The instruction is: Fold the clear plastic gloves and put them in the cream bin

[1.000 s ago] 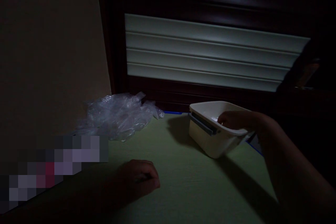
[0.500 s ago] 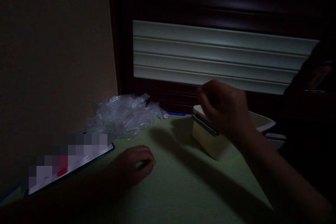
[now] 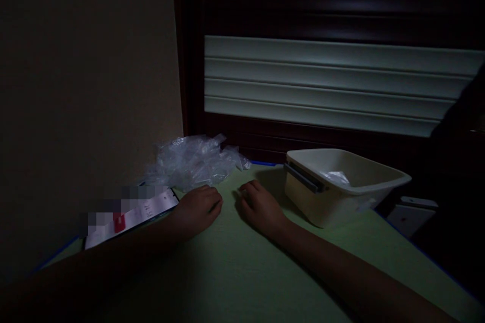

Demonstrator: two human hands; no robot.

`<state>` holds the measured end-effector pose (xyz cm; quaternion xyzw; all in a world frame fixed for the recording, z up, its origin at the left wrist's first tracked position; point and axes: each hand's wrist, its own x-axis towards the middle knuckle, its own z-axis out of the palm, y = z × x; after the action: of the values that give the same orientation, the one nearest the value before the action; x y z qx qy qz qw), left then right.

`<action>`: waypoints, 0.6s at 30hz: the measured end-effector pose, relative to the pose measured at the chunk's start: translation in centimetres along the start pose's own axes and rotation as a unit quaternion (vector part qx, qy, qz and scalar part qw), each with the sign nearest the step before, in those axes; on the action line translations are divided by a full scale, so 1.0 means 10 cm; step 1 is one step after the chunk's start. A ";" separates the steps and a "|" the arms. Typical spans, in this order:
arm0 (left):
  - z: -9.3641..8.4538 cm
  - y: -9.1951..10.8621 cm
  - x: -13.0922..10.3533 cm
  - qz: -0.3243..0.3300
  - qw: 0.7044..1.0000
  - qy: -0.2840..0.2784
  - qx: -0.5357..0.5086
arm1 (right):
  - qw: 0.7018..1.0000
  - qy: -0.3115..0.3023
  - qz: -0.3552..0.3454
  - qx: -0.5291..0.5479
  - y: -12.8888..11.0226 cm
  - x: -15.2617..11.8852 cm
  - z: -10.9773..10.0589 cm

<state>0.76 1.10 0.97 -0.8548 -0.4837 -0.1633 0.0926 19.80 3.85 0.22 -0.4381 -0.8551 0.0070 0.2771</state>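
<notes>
On the green tabletop (image 3: 235,262), my left hand (image 3: 197,212) lies with its fingers curled in toward the thumb; a small dark spot shows between them, too dim to make out. My right hand (image 3: 261,208) rests a little to the right, fingers loosely bent and apart, with nothing seen in it. Behind my left hand is a heap of clear crumpled plastic bags (image 3: 193,164). A cream bin (image 3: 314,207) with a grey handle stands right of my right hand, and a clear plastic piece (image 3: 336,177) lies inside it.
A lit phone or tablet (image 3: 151,208) lies beside my left wrist, near the wall (image 3: 91,86). Behind the table stands a dark panel with pale slats (image 3: 322,83). A white box (image 3: 411,217) shows beyond the table's right edge. The light is dim.
My right hand has moved left and down from over the bin to the tabletop, uncovering the bin's inside. The view has shifted slightly; my left hand stays near the same place.
</notes>
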 end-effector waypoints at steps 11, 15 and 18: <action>-0.08 -0.20 0.54 -0.101 0.983 -0.023 0.150 | 0.999 -0.025 0.008 -0.019 -0.01 -0.01 -0.01; 0.00 -0.30 0.62 -0.128 0.976 -0.030 0.171 | 0.999 -0.033 -0.001 -0.039 -0.01 0.00 -0.02; 0.08 -0.36 0.56 -0.128 0.974 -0.062 0.175 | 0.998 -0.038 -0.008 -0.050 -0.02 -0.01 -0.02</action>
<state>0.52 7.60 2.31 -0.7649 -0.6148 -0.0334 0.1895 19.81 3.65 0.42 -0.4444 -0.8676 -0.0216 0.2220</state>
